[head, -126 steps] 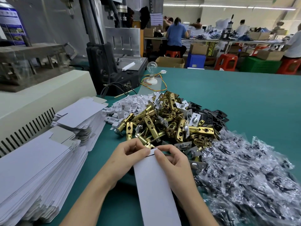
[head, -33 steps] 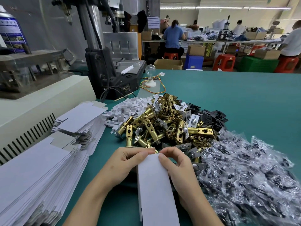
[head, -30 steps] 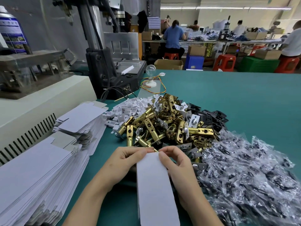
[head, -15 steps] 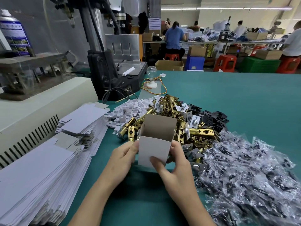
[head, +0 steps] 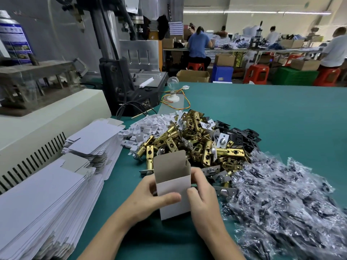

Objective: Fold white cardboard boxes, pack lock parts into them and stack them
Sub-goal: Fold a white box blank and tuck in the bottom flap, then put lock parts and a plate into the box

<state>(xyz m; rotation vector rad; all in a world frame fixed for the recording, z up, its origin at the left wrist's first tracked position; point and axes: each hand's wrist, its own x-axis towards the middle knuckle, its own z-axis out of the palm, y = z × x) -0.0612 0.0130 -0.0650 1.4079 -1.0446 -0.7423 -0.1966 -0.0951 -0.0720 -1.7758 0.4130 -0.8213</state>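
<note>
Red stools (head: 256, 73) line workbenches (head: 244, 51) under ceiling strip lights (head: 262, 12).

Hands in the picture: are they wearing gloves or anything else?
No. The left hand and the right hand are both bare, with no gloves, rings, watch or bracelet showing. No sleeves show either, right down to the picture's bottom edge.

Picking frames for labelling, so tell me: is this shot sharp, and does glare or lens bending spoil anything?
Head view: the box and brass latches are sharp, though the thumb of the left hand looks slightly smeared. Head view: glints speckle the plastic bags, masking their contents. Head view: the wide lens makes the machine column lean, and the people at the back are soft.
</note>
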